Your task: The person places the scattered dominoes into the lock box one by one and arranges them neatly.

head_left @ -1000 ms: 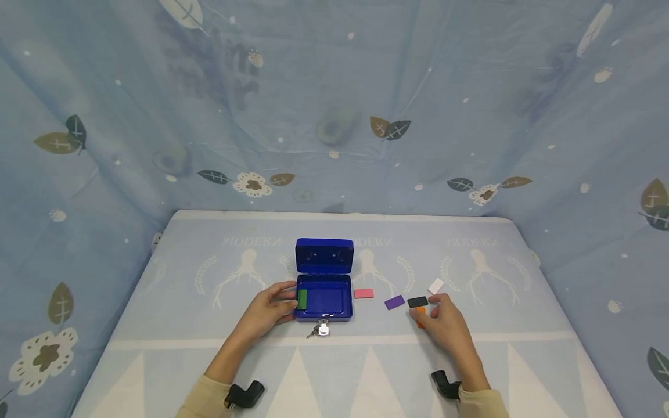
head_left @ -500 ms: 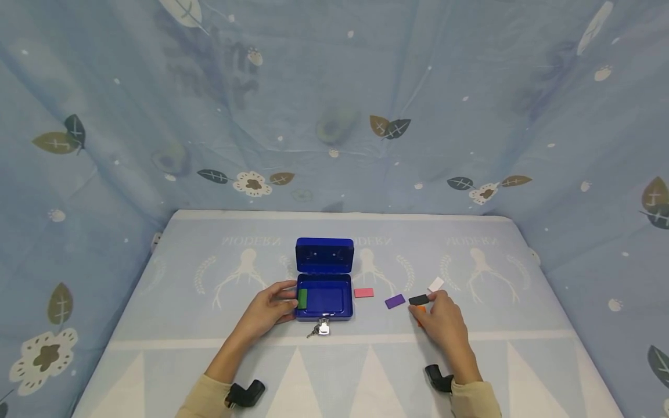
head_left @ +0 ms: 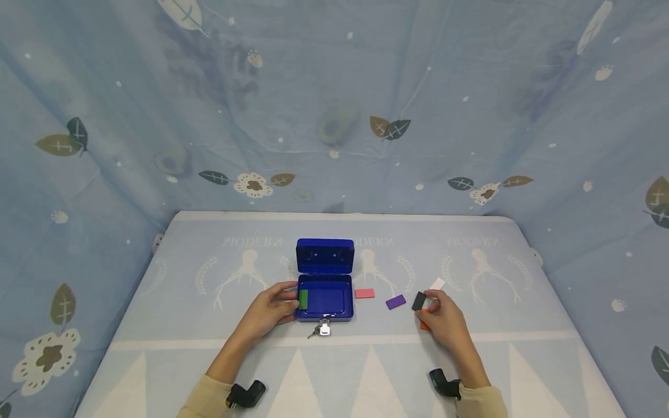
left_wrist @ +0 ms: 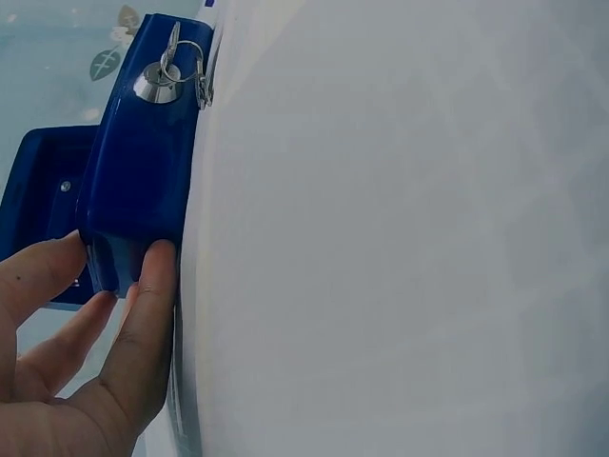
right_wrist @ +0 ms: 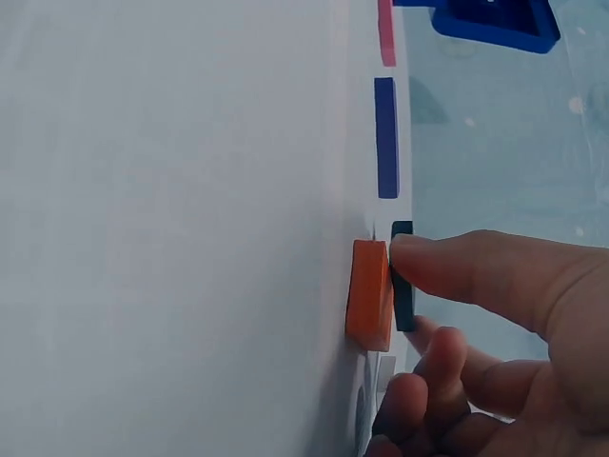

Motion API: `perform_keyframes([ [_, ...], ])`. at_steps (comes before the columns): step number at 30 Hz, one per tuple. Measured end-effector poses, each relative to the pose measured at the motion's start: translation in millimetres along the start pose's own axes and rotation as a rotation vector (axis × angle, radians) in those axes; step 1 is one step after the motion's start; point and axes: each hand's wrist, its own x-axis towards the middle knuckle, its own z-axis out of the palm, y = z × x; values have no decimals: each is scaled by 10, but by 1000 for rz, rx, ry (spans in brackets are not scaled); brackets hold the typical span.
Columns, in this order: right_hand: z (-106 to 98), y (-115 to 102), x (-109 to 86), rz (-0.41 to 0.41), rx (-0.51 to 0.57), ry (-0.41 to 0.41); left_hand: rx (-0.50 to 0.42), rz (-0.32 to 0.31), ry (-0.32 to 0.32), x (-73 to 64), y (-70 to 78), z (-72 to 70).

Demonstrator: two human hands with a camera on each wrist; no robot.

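Observation:
A blue metal cash box (head_left: pixel 325 318) stands with its lid (head_left: pixel 324 249) raised and keys (head_left: pixel 315 331) in its front lock. My left hand (head_left: pixel 269 306) holds the box by its left side, fingers on the wall and rim. A green block (head_left: pixel 303 299) lies inside against that wall. My right hand (head_left: pixel 446 316) pinches a black block (right_wrist: pixel 403 286) between thumb and fingertip. Right beside it an orange block (right_wrist: pixel 366 295) sits under the hand, partly covered in the head view. A white block (head_left: pixel 438 283) lies just behind the fingers.
A pink block (head_left: pixel 364 294) lies right of the box, and a purple block (head_left: pixel 396 302) sits between it and my right hand. A patterned cloth covers the table (head_left: pixel 209 325). A blue printed curtain (head_left: pixel 334 116) hangs behind and at both sides.
The black block has turned from lying crosswise to pointing more front-to-back, now in my right fingers. The left hand and box hold still.

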Motion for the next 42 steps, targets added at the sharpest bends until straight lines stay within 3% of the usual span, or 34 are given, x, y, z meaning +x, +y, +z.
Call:
perform_keyframes([
  [14, 58, -108, 27, -40, 136, -47, -14, -1, -20, -11, 24, -8],
  [23, 151, -228, 69, -132, 88, -46, -10, -5, -22, 1, 23, -5],
  [34, 314, -441, 147, -177, 165, -82, -24, -6, -22, -5, 26, -7],
  [42, 442, -592, 177, -253, 176, -122, -28, -5, -26, -8, 28, -4],
])
